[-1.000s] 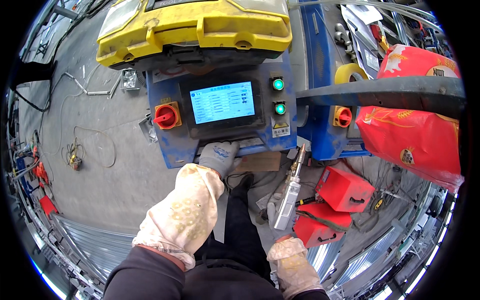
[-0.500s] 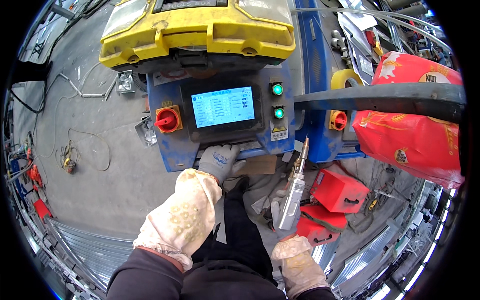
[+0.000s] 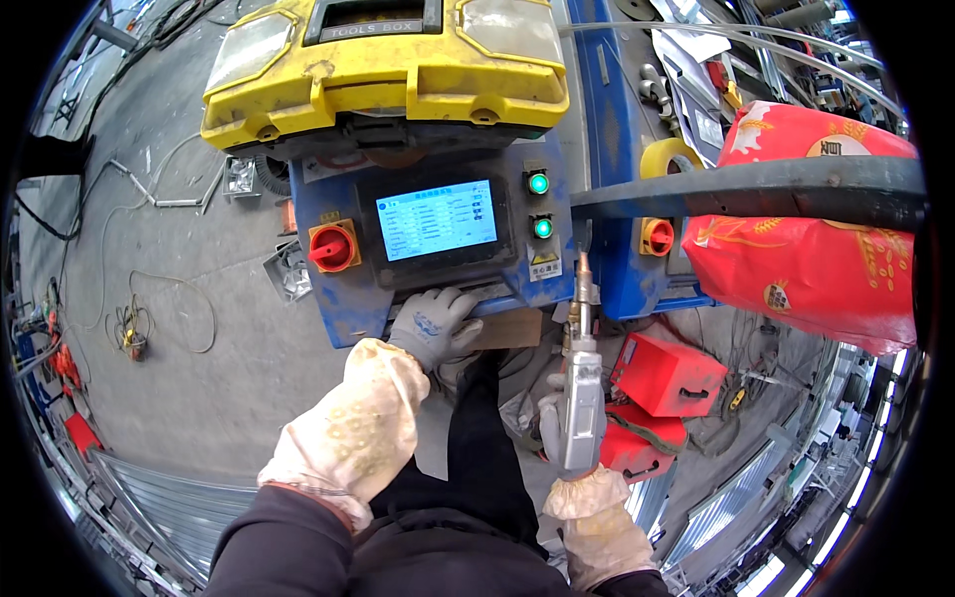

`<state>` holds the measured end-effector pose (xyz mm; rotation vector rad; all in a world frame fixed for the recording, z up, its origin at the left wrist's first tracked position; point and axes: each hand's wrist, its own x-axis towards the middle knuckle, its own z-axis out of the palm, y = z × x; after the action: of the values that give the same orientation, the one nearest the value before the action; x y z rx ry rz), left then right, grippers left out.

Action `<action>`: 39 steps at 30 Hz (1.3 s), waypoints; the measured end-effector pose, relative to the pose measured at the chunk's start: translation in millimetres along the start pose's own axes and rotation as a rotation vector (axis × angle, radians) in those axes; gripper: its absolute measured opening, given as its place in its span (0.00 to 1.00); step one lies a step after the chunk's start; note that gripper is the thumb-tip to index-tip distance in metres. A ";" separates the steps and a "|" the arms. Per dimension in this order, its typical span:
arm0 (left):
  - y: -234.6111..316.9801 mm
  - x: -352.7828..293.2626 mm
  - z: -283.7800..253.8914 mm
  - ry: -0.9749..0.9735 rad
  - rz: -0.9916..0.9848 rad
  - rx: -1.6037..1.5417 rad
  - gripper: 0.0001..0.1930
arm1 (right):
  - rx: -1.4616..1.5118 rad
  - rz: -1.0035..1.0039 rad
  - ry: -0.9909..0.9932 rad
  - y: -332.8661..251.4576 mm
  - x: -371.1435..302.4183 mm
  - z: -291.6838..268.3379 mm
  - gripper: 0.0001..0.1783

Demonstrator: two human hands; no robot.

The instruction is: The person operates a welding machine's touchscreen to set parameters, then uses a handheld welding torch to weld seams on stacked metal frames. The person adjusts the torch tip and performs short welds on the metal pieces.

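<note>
My left hand (image 3: 434, 326), in a grey work glove, has its fingers curled over the front edge of a blue machine cabinet (image 3: 348, 308), just below a lit screen (image 3: 435, 220). In my right hand (image 3: 550, 416), also gloved, is a silver handheld laser welding gun (image 3: 584, 398) with a copper-coloured nozzle pointing away from me. The gun body hides most of the right-hand fingers. Its tip is beside the cabinet's right edge. Beside the screen sit a red rotary switch (image 3: 332, 247) and two green-lit buttons (image 3: 538, 183). Pale cloth sleeves cover both my forearms.
A yellow toolbox (image 3: 368, 95) stands on the cabinet behind the screen. At right, a thick black hose (image 3: 746, 194) crosses a red printed bag (image 3: 816, 269). Red boxes (image 3: 671, 376) lie on the floor beyond the gun. Cables (image 3: 134, 333) and metal panels (image 3: 169, 483) lie at left.
The welding gun has swung to a straighter angle, its nozzle moving left toward the cabinet edge. My left hand stays on the front edge. The whole view has shifted slightly.
</note>
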<state>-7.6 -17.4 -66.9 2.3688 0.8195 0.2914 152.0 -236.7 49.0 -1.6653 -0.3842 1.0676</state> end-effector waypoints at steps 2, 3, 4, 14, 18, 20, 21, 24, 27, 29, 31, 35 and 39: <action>1.8 2.3 -10.8 0.146 0.061 -0.069 0.16 | -0.219 -0.090 -0.073 -12.1 17.3 1.0 0.18; 4.6 1.0 -16.7 0.205 0.032 -0.092 0.15 | -0.418 -0.152 -0.104 -17.0 21.3 3.9 0.17; 9.2 2.1 -24.8 0.266 0.008 -0.118 0.14 | -0.334 -0.101 -0.127 -3.5 26.6 -7.1 0.20; 9.7 55.5 -62.8 0.412 -0.294 -0.077 0.08 | -0.467 -0.148 -0.092 25.3 44.4 -37.2 0.17; 11.4 62.9 -59.5 0.372 -0.368 -0.044 0.09 | -0.448 -0.100 -0.092 25.2 46.5 -44.5 0.16; 11.4 66.4 -56.7 0.341 -0.381 -0.024 0.09 | -0.426 -0.106 -0.081 26.3 46.2 -46.2 0.15; 11.6 67.6 -56.1 0.339 -0.380 -0.015 0.10 | -0.431 -0.113 -0.086 25.6 46.6 -47.2 0.15; 12.1 70.5 -54.7 0.335 -0.376 0.005 0.10 | -0.520 -0.158 -0.124 22.8 48.4 -50.5 0.15; 12.5 72.8 -54.8 0.327 -0.363 0.026 0.10 | -0.530 -0.181 -0.135 23.2 48.4 -51.2 0.16; 12.3 74.4 -56.0 0.304 -0.343 0.050 0.10 | -0.462 -0.152 -0.140 23.4 48.2 -50.1 0.16; 13.0 76.8 -56.2 0.286 -0.362 0.049 0.10 | -0.422 -0.138 -0.147 22.2 48.8 -48.0 0.17; 9.8 79.1 -55.7 0.271 -0.374 0.066 0.09 | -0.405 -0.182 -0.118 15.9 50.9 -41.0 0.18; 11.6 81.3 -59.3 0.248 -0.383 0.065 0.09 | -0.417 -0.155 -0.145 21.6 48.7 -46.0 0.18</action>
<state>38.9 54.0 -12.3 2.2005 1.3933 0.4070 209.8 -238.3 9.0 -1.8879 -0.8651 1.0420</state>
